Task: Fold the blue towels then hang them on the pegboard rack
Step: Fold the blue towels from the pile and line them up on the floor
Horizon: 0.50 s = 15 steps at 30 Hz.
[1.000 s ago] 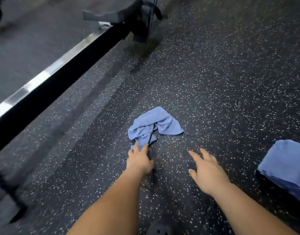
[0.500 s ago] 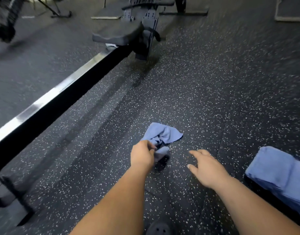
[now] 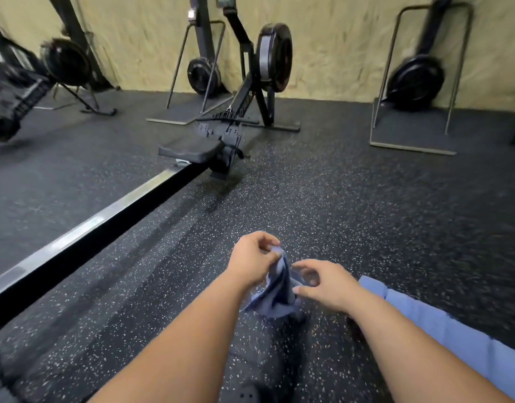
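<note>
Left hand (image 3: pixel 252 258) up front, fingers (image 3: pixel 268 242) curled tight, and they're gripping the top of the blue towel (image 3: pixel 275 298). The cloth hangs bunched straight down from that grip, clear of the ground, its lower folds dangling between the two wrists.

Just right of those fingers comes the right hand (image 3: pixel 326 285), with forefinger and thumb bent into a loose ring right at the towel's right-hand edge. The fingertips (image 3: pixel 301 267) are at the cloth, touching or very nearly so; whether they've actually got a pinch on it, I can't tell.

Out beyond the right wrist, low and to the right, lies a stack of folded blue towels (image 3: pixel 454 330) flat on the floor (image 3: pixel 337 213), dark rubber flecked with white.

Off to the left of the left hand runs the long rail (image 3: pixel 105 222) of a rowing machine, black with a shiny top strip. It heads away ahead of the fingers to the seat (image 3: pixel 191 149) and on to the flywheel (image 3: pixel 275 58). Far ahead, more machines stand upright against a beige wall (image 3: pixel 337 39), blurred at the left edge.
</note>
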Tool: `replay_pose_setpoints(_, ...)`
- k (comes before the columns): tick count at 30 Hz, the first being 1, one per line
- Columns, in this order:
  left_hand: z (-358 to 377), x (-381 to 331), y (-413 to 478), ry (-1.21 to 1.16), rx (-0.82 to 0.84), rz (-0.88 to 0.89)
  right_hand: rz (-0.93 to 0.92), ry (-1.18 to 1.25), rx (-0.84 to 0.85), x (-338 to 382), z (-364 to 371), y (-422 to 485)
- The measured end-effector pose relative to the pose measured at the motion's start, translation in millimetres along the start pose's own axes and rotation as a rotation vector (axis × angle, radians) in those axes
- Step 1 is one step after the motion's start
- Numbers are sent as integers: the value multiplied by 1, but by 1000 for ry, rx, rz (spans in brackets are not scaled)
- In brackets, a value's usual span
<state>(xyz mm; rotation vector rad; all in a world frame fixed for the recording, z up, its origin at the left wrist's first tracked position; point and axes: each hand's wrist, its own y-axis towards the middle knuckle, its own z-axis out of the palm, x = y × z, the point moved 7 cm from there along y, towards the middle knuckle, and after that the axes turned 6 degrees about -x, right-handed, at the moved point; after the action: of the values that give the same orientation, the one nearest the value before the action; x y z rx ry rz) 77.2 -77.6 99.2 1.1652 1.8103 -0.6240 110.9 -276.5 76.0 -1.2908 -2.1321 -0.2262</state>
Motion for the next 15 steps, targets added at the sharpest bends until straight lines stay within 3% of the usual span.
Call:
replay_pose_setpoints(10, -4, -118, -93, -624, 102, -35, 6, 11, -335, 19, -82, -117)
replay_pose_setpoints(15, 4, -134, -114, -586, 66, 7, 22, 220, -464, 4, -126, -160)
